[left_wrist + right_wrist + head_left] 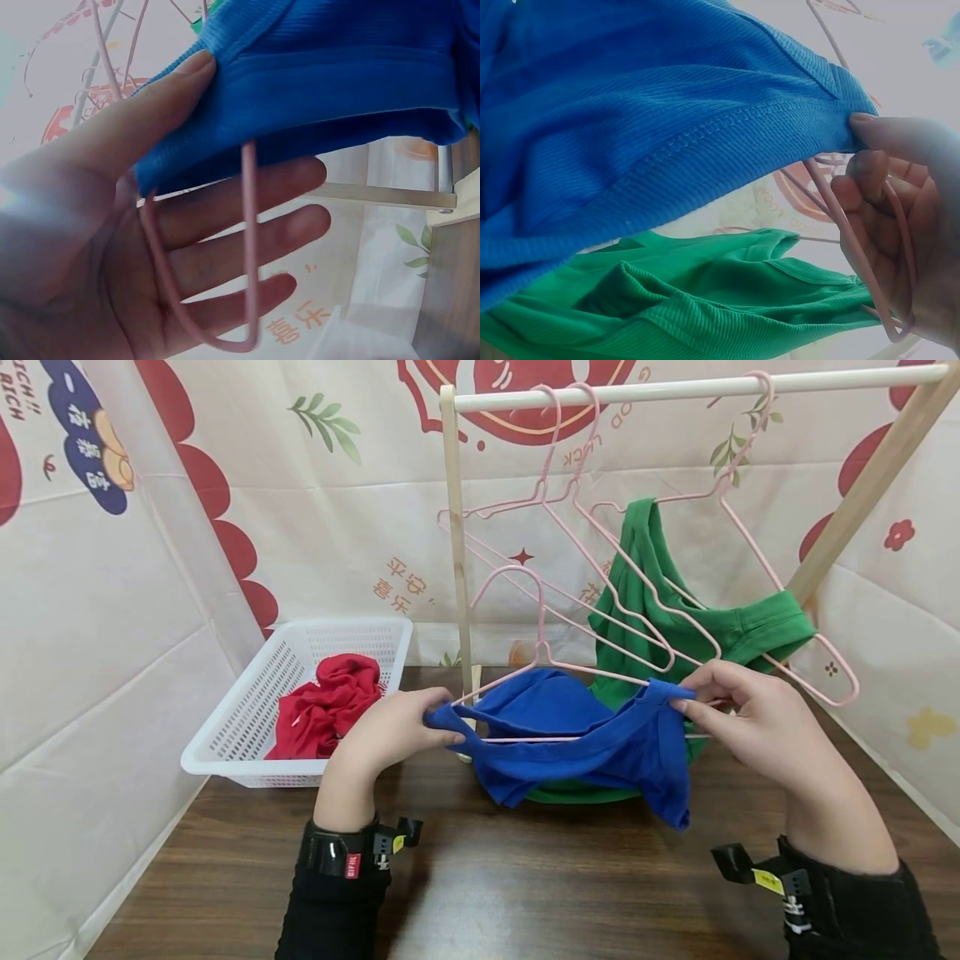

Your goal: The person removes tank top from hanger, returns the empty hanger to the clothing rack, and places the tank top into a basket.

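A blue ribbed tank top is spread between both hands on a pink hanger, whose hook curves free below the rail. My left hand holds the top's left shoulder strap, thumb on the cloth. In the left wrist view the hanger's rounded end sticks out of the strap across the spread fingers. At the other shoulder, my right hand pinches the strap between thumb and index finger. The hanger's opposite end passes by the curled fingers in the right wrist view.
Behind, a rack with a white rail carries two bare pink hangers and a green tank top on another hanger. At left, a white basket contains a crumpled red garment. The brown table lies beneath.
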Available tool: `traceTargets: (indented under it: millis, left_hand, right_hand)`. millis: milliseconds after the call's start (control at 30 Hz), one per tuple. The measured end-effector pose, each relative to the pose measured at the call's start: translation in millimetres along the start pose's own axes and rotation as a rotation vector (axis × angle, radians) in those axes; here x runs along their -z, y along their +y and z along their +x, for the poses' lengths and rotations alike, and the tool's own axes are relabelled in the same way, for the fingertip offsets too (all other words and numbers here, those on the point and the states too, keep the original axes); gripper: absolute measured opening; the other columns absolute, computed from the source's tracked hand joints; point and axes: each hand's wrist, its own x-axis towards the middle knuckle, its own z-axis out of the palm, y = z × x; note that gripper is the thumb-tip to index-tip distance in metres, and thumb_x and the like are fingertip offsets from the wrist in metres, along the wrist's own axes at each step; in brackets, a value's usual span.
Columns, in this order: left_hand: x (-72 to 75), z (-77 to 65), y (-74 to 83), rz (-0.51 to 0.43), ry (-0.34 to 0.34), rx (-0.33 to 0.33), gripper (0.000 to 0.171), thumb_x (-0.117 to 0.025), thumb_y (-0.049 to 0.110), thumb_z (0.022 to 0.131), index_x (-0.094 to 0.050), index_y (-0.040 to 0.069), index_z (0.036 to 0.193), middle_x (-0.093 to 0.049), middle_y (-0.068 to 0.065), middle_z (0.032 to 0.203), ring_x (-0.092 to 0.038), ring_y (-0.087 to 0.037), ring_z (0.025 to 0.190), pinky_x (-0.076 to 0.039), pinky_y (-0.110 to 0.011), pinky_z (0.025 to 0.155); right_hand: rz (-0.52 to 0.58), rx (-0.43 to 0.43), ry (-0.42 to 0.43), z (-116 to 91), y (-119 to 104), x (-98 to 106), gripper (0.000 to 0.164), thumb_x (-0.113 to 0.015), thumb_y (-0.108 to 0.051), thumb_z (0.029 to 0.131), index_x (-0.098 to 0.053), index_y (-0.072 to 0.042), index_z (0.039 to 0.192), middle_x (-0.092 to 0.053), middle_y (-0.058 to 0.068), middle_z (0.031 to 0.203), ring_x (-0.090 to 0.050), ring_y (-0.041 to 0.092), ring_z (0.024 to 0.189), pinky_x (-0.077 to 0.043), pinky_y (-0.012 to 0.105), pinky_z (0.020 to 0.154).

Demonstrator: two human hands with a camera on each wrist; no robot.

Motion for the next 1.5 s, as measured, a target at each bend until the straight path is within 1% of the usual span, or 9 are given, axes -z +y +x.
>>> traceTargets:
  millis: [167, 367, 500, 700, 800, 900, 1067, 1300, 1500]
  left_hand:
    - [-1.0, 1.7, 1.1, -0.006, -0.040, -0.004, 0.043, -0.068, 0.045, 0.075, -0.057, 0.029, 0.113, -0.061, 0.010, 0.094, -0.054, -0.010, 0.083, -0.049, -0.039, 0.075]
    - [-1.9, 3.7, 2.0, -0.084, -0.070, -0.024, 0.032, -0.070, 0.038, 0.075, -0.058, 0.028, 0.104, -0.061, 0.010, 0.082, -0.056, -0.009, 0.072, -0.049, -0.035, 0.070]
    - [-1.5, 5.4, 2.8, -0.043, -0.012, -0.053, 0.028, -0.071, 0.037, 0.074, -0.059, 0.028, 0.098, -0.060, 0.012, 0.080, -0.054, -0.008, 0.072, -0.048, -0.034, 0.070]
    - [0.4, 8.3, 3.8, 0.063, 0.120, -0.083, 0.025, -0.073, 0.039, 0.071, -0.059, 0.028, 0.088, -0.059, 0.012, 0.075, -0.052, -0.009, 0.069, -0.046, -0.033, 0.064]
    - [1.5, 7.8, 5.6, 0.087, 0.163, -0.083, 0.025, -0.074, 0.041, 0.070, -0.057, 0.028, 0.084, -0.058, 0.012, 0.072, -0.051, -0.010, 0.066, -0.045, -0.033, 0.062]
    - [2.5, 6.3, 8.0, 0.102, 0.187, -0.076, 0.025, -0.073, 0.042, 0.070, -0.057, 0.028, 0.081, -0.057, 0.012, 0.070, -0.050, -0.011, 0.065, -0.044, -0.032, 0.059]
    - [3.9, 4.5, 10.6, 0.134, 0.235, -0.065, 0.025, -0.071, 0.044, 0.071, -0.055, 0.026, 0.076, -0.054, 0.009, 0.063, -0.048, -0.012, 0.059, -0.042, -0.032, 0.053]
    - [6.2, 2.0, 6.6, 0.103, 0.262, -0.089, 0.025, -0.072, 0.042, 0.071, -0.054, 0.025, 0.076, -0.053, 0.008, 0.062, -0.047, -0.013, 0.057, -0.041, -0.033, 0.052]
    - [7.1, -1.1, 0.6, 0.072, 0.259, -0.125, 0.027, -0.074, 0.041, 0.070, -0.055, 0.026, 0.081, -0.056, 0.010, 0.066, -0.049, -0.012, 0.059, -0.043, -0.032, 0.054]
  right_hand:
    - [-0.029, 0.037, 0.033, -0.9, -1.1, 1.6, 0.020, -0.067, -0.013, 0.080, -0.058, -0.029, 0.087, -0.054, -0.009, 0.067, -0.042, 0.007, 0.056, -0.032, 0.022, 0.043]
    - [-0.044, 0.045, 0.052, -1.5, -3.1, 4.6, 0.021, -0.068, -0.012, 0.079, -0.058, -0.029, 0.087, -0.055, -0.010, 0.069, -0.042, 0.007, 0.049, -0.033, 0.021, 0.039]
    - [-0.043, 0.046, 0.063, -2.0, -5.4, 7.3, 0.022, -0.068, -0.010, 0.078, -0.057, -0.027, 0.088, -0.056, -0.009, 0.070, -0.042, 0.007, 0.041, -0.034, 0.020, 0.036]
    - [-0.079, 0.102, 0.107, -1.2, -10.5, 9.8, 0.023, -0.069, -0.006, 0.075, -0.060, -0.022, 0.088, -0.058, -0.007, 0.073, -0.045, 0.002, 0.047, -0.036, 0.018, 0.039]
    - [-0.100, 0.130, 0.132, -1.5, -12.5, 10.9, 0.023, -0.070, -0.005, 0.073, -0.061, -0.020, 0.088, -0.059, -0.006, 0.075, -0.046, 0.001, 0.050, -0.037, 0.017, 0.042]
    - [-0.110, 0.149, 0.146, -2.3, -13.7, 11.8, 0.025, -0.071, -0.003, 0.072, -0.062, -0.020, 0.088, -0.060, -0.006, 0.077, -0.047, 0.001, 0.055, -0.037, 0.017, 0.046]
    - [-0.116, 0.183, 0.137, -2.0, -14.0, 12.4, 0.027, -0.070, -0.002, 0.072, -0.063, -0.020, 0.092, -0.060, -0.006, 0.080, -0.044, -0.001, 0.051, -0.035, 0.016, 0.042]
    - [-0.179, 0.257, 0.140, 1.6, -14.8, 10.0, 0.032, -0.071, -0.008, 0.072, -0.065, -0.020, 0.101, -0.062, -0.006, 0.085, -0.046, 0.006, 0.075, -0.031, 0.020, 0.053]
    - [-0.233, 0.330, 0.172, 3.7, -15.7, 6.2, 0.026, -0.070, -0.013, 0.073, -0.065, -0.015, 0.099, -0.062, -0.005, 0.078, -0.044, 0.005, 0.064, -0.034, 0.024, 0.050]
